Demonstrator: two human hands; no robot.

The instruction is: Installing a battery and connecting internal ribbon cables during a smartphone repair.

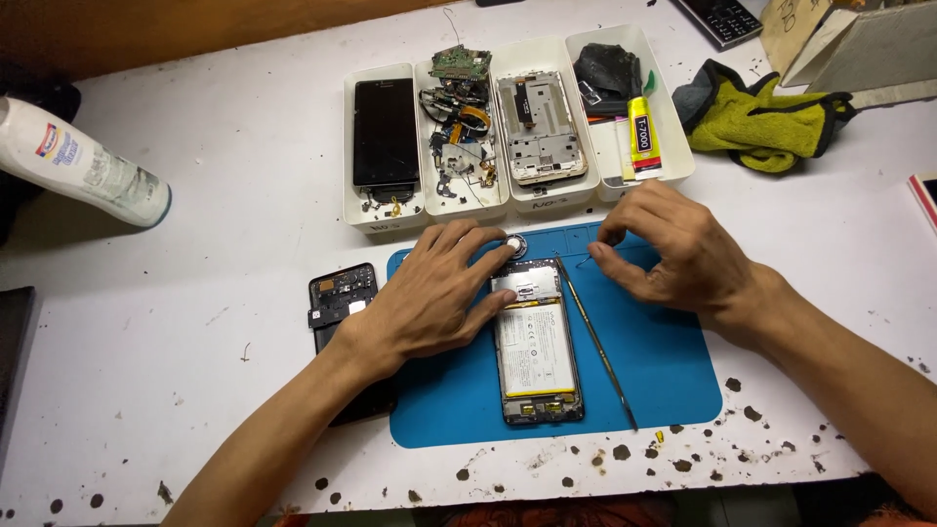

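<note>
1. The opened phone [536,342] lies on the blue mat [673,371], long axis running 12 to 6 o'clock.
2. The left hand [434,293] rests spread on its upper left edge, nearer than the other, gripping nothing.
3. The right hand [673,249], at 2 o'clock from the phone, pinches something too small to tell.
4. The white trays [673,161] at 12 o'clock hold a screen, boards, a frame and a glue tube [641,132].
</note>
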